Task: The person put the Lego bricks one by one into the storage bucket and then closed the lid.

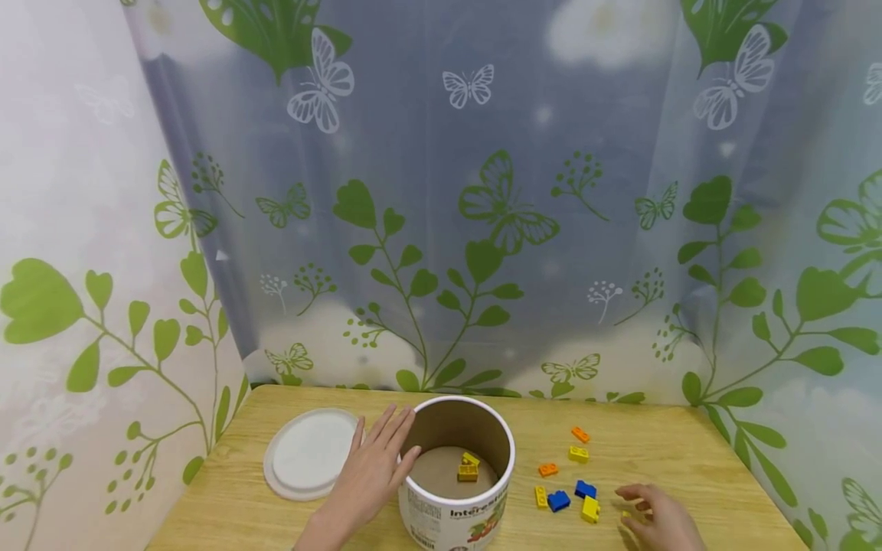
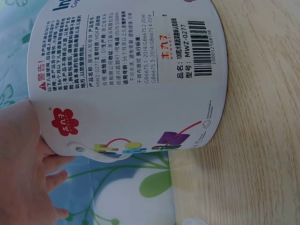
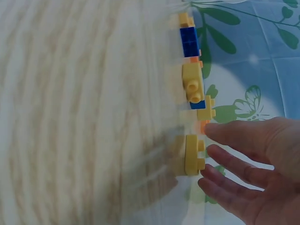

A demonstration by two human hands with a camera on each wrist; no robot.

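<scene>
A white bucket (image 1: 456,505) with printed labels stands on the table, and yellow toy bricks (image 1: 468,471) lie on its floor. My left hand (image 1: 372,467) rests against the left side of its rim with fingers extended; the left wrist view shows the bucket (image 2: 126,103) beside that hand (image 2: 23,164). At the right, my right hand (image 1: 658,516) reaches low over the table, fingers loosely bent and parted. A yellow brick (image 3: 192,154) lies right at its fingertips in the right wrist view, not enclosed by the hand (image 3: 253,164).
Left of the bucket lies a round white lid (image 1: 310,451). Between bucket and right hand are scattered blue bricks (image 1: 559,500), orange bricks (image 1: 547,469) and yellow bricks (image 1: 590,509). A patterned curtain (image 1: 441,229) hangs behind the wooden table (image 1: 654,436).
</scene>
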